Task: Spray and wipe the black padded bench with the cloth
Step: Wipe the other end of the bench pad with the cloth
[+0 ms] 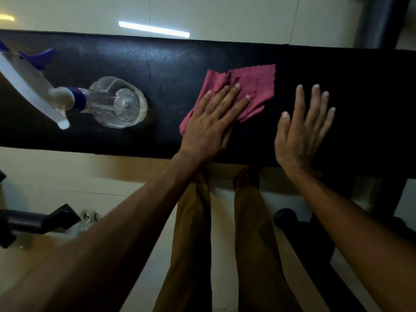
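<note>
The black padded bench [157, 64] runs across the view from left to right. A red cloth [254, 84] lies flat on it near the middle. My left hand [213, 122] presses flat on the cloth's near left part, fingers spread. My right hand [304, 129] rests flat on the bare bench just right of the cloth, holding nothing. A clear spray bottle [117, 102] with a white and blue trigger head stands upright on the bench to the left of the cloth.
Pale tiled floor [112, 176] lies in front of and behind the bench. Black metal frame parts [315, 244] sit below at right, and another dark bar [33, 221] at the lower left. My legs in brown trousers stand against the bench's near edge.
</note>
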